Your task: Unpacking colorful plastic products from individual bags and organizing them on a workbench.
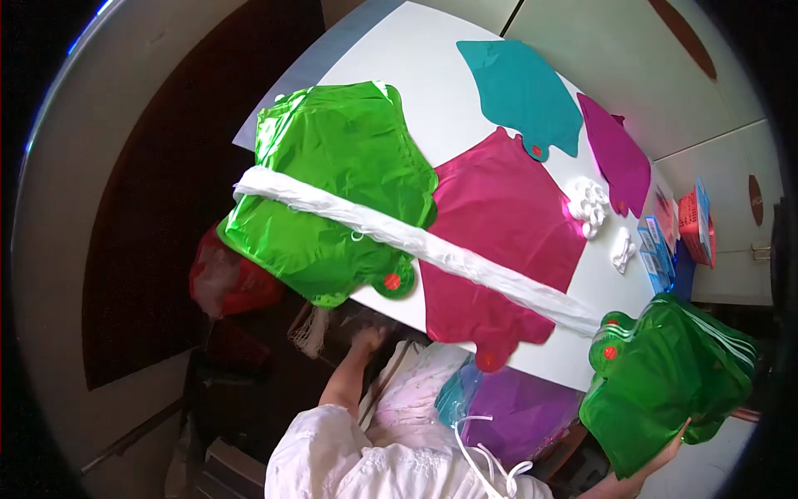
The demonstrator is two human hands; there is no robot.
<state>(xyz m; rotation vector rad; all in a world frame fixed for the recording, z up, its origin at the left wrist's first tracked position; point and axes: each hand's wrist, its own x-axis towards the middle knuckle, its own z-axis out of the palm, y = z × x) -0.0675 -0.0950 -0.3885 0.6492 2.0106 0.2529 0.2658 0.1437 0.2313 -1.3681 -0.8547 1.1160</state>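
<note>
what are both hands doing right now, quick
Left hand: below the table edge, grip cannot be told.
Right hand: holding the dark green foils by their lower edge.

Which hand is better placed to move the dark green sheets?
Probably right: the right hand holds the dark green sheets at their lower edge; the left hand is far to their left.

Part of the right hand (662, 456) seems hidden behind the dark green foil sheets (665, 378).
</note>
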